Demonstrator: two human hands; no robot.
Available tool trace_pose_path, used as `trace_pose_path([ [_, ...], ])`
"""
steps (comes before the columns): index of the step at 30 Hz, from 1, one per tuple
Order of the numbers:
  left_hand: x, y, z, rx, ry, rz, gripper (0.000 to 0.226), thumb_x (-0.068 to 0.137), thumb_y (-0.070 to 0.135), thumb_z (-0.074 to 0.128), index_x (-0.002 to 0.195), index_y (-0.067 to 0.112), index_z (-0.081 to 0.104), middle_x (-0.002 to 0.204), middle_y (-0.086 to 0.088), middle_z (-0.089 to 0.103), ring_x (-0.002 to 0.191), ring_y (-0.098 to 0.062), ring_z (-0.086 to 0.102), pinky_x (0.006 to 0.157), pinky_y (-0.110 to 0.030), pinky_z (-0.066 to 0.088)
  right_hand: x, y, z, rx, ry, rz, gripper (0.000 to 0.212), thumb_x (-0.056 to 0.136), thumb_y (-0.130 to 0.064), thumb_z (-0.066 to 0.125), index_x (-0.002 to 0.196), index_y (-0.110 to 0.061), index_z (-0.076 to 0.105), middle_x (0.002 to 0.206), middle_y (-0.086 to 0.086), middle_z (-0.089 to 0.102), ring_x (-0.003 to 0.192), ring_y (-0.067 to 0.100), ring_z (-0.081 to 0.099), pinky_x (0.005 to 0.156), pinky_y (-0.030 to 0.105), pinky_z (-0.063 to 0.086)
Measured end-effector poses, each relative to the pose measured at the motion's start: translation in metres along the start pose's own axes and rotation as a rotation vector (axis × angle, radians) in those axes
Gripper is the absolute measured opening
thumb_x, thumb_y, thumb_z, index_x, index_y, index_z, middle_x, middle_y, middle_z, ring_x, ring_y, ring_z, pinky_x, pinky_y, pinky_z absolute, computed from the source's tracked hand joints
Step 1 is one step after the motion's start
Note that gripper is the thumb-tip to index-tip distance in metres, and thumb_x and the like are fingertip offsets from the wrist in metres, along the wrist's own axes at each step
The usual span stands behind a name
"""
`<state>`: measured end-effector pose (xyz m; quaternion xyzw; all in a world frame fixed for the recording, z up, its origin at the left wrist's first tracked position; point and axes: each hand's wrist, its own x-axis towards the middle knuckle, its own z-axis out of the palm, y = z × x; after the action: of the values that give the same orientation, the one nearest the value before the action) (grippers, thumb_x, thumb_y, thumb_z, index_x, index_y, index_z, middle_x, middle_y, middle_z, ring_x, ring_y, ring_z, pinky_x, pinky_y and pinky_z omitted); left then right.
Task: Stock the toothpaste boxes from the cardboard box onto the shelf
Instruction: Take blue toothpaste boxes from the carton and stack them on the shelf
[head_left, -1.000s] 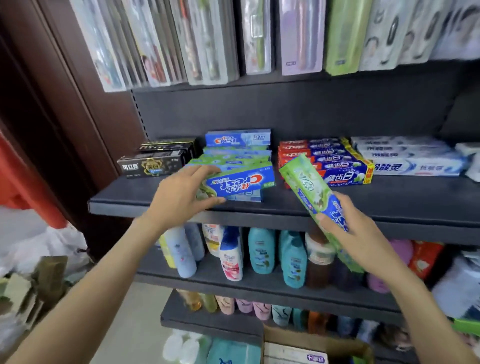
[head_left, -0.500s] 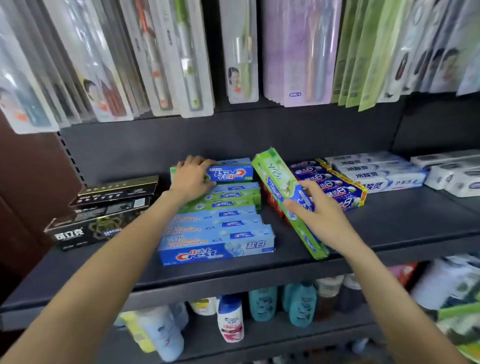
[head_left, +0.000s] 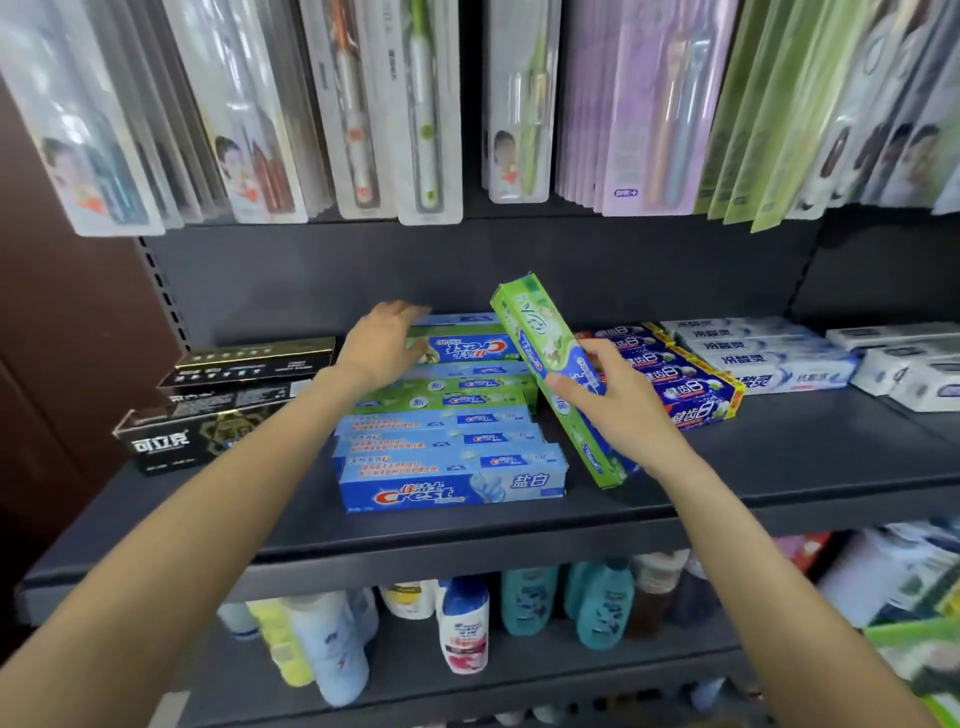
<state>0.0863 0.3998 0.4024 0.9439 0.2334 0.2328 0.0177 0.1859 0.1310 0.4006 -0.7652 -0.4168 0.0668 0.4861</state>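
Observation:
A pile of blue and green Crest toothpaste boxes (head_left: 451, 486) lies in the middle of the dark shelf (head_left: 779, 467). At the back of the pile sits a green-and-blue Crest box (head_left: 467, 348). My left hand (head_left: 382, 343) rests on its left end with fingers stretched out; the hand is blurred. My right hand (head_left: 618, 410) grips a green toothpaste box (head_left: 540, 332) around its middle. That box stands tilted, its lower end on the shelf just right of the pile and its upper end leaning back-left. The cardboard box is out of view.
Black boxes (head_left: 208, 431) lie left of the pile; blue-and-yellow packs (head_left: 675, 384) and white boxes (head_left: 769, 358) lie to the right. Toothbrush packs (head_left: 415, 104) hang above. Bottles (head_left: 462, 623) fill the lower shelf.
My left hand carried the Crest box from the shelf's front to the back of the pile, and its fingers have now loosened. My right hand brought the green box in beside the pile.

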Motion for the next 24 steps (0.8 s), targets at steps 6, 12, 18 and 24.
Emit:
trace_pose_path([
  [6,0.014,0.015,0.016,0.165,-0.169,0.124,0.06,0.093,0.036,0.053,0.143,0.011,0.035,0.145,-0.006,0.039,0.132,-0.023,0.034,0.105,-0.032,0.031,0.006,0.009,-0.009,0.001,0.063,0.034,0.043,0.087,-0.04,0.061,0.123,-0.023,0.047,0.108,-0.01,0.061,0.101,0.012,0.058,0.086,0.034,0.048],
  [12,0.018,0.016,0.015,0.251,-0.126,0.19,0.059,0.085,0.047,0.061,0.131,0.014,0.043,0.128,-0.008,0.052,0.118,-0.024,0.042,0.098,-0.035,0.035,0.008,0.018,-0.006,0.016,0.086,0.075,0.041,0.086,-0.041,0.062,0.121,-0.023,0.049,0.107,-0.008,0.064,0.097,0.013,0.06,0.084,0.036,0.049],
  [18,0.029,0.041,0.008,0.291,-0.227,0.267,0.062,0.09,0.043,0.055,0.143,0.021,0.032,0.132,-0.008,0.05,0.122,-0.026,0.042,0.099,-0.037,0.033,0.008,0.018,-0.005,0.047,0.099,0.065,0.04,0.087,-0.039,0.061,0.121,-0.022,0.049,0.105,-0.007,0.063,0.095,0.013,0.06,0.083,0.035,0.048],
  [24,-0.013,0.048,-0.042,0.187,0.188,0.395,0.044,0.076,0.026,0.07,0.114,0.016,0.049,0.106,-0.003,0.059,0.097,-0.027,0.056,0.071,-0.038,0.045,0.009,0.019,-0.01,0.068,0.101,0.052,0.041,0.086,-0.041,0.062,0.121,-0.025,0.047,0.107,-0.008,0.061,0.098,0.015,0.06,0.086,0.041,0.05],
])
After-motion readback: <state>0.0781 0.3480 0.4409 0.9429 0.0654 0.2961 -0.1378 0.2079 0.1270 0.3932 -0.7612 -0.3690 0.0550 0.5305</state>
